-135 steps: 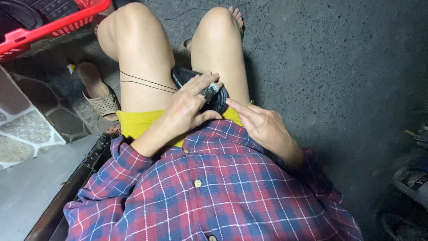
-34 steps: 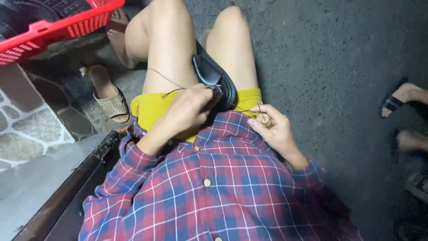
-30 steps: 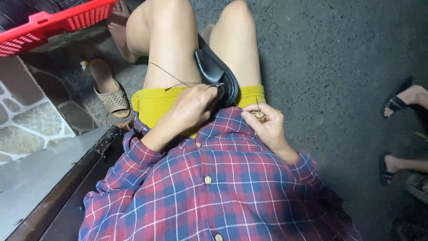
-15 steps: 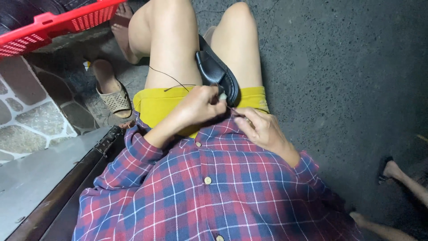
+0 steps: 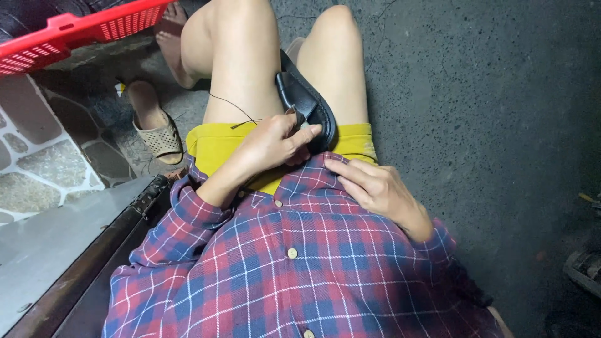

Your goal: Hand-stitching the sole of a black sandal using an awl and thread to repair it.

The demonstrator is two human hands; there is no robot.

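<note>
The left hand (image 5: 275, 141) is clenched on the near end of a black shoe (image 5: 305, 103), thumb and fingertips pinching its edge. The shoe lies wedged between the person's bare thighs, running away from the grip toward the knees, its sole side turned to the right thigh. A thin dark thread (image 5: 231, 106) runs from the grip up and to the left across the left thigh; a short stub sticks out just left of the knuckles.

The right hand (image 5: 375, 188) lies just below and to the right of the grip, apart from the shoe. Its fingers rest flat and loosely curled on the hem of the plaid shirt (image 5: 294, 263), grasping nothing that shows.

Directly under the grip are yellow shorts (image 5: 216, 144). Well to the left of it a tan sandal (image 5: 159, 138) sits on a foot on the stone paving, with another bare foot (image 5: 172, 47) above it. A red basket (image 5: 75, 31) stands far up and left of the grip. To the right lies grey concrete floor (image 5: 488, 112).
</note>
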